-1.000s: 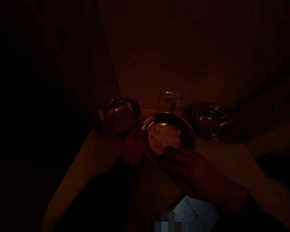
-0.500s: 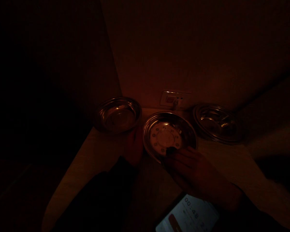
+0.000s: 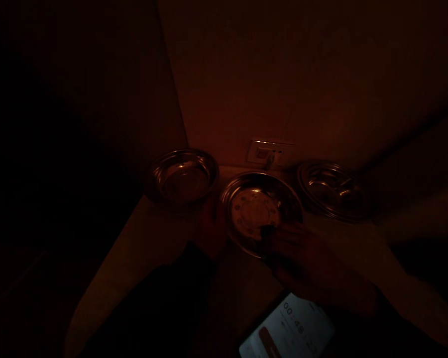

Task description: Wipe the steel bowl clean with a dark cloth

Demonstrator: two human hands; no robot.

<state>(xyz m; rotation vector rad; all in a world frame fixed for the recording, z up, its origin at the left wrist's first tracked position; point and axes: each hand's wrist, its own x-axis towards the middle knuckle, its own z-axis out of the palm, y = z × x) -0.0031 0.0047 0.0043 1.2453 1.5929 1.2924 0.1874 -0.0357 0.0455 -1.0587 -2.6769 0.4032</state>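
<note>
The round, shiny metal bowl with a ring of marks on its base [image 3: 256, 211] sat mid-table [image 3: 343, 248] — the left hand [image 3: 212, 228] at its rim, the right hand [image 3: 300, 253] over its near edge, holding something small and dark [image 3: 268, 232]. Whether the left fingers gripped, one could not tell. A shiny metal bowl [image 3: 184, 181] and a divided metal plate [image 3: 334, 191] flanked it.
</note>
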